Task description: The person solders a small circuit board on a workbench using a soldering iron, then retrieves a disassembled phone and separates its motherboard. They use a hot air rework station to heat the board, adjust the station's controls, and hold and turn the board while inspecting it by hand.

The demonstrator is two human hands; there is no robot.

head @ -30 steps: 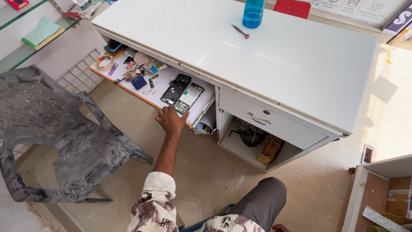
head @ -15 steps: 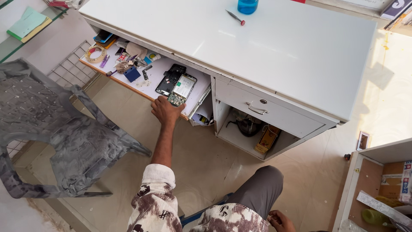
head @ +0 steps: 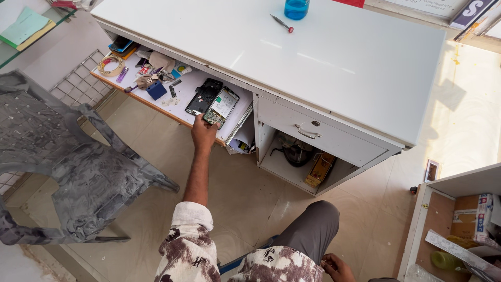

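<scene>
Left hand [head: 202,133], centre frame, reaches up to the pull-out tray [head: 183,90] under the white tabletop [head: 334,57]; fingers clamped on the near end of the opened phone [head: 221,107]. Black back cover [head: 203,97] lies just beside it. Right hand [head: 338,268], bottom edge, rests by the knee; grip cannot be told.

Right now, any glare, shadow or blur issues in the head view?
Head view: sharp overall; soft glare streaks on the white desk top; the open compartment under the drawer sits in shadow; left hand at the opened phone is evenly lit; wide-angle bend at edges.
</scene>
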